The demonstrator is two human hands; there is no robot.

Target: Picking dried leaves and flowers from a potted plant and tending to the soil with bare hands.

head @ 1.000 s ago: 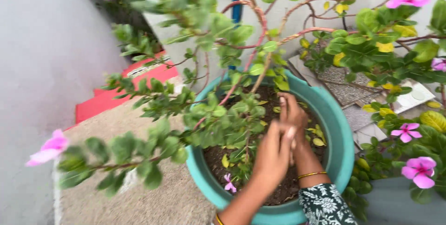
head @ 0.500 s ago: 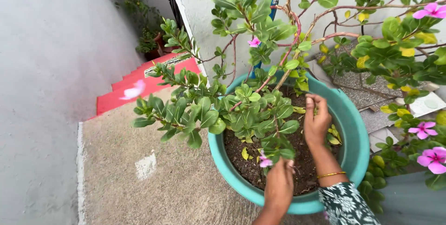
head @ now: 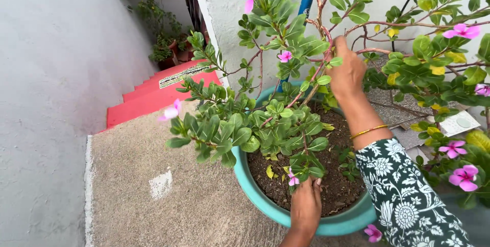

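Round teal plastic pot [head: 255, 188] of dark soil sits centre-near on the speckled concrete floor [head: 153, 206], holding a leafy green shrub with pink flowers [head: 265, 124]. Left hand [head: 305, 207] at the near rim, grip narrow, fingertips pinching low leaves by a small pink bloom [head: 292, 179]. Right hand [head: 347, 71] raised farther back, arm extended, grip closed around a reddish woody stem [head: 326, 38]. Red steps [head: 148, 94] far left.

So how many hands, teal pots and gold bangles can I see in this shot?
Hands: 2 (left hand low by the leaves, right hand closed on a reddish branch)
Teal pot: 1
Gold bangle: 1, on the right wrist
Total: 4
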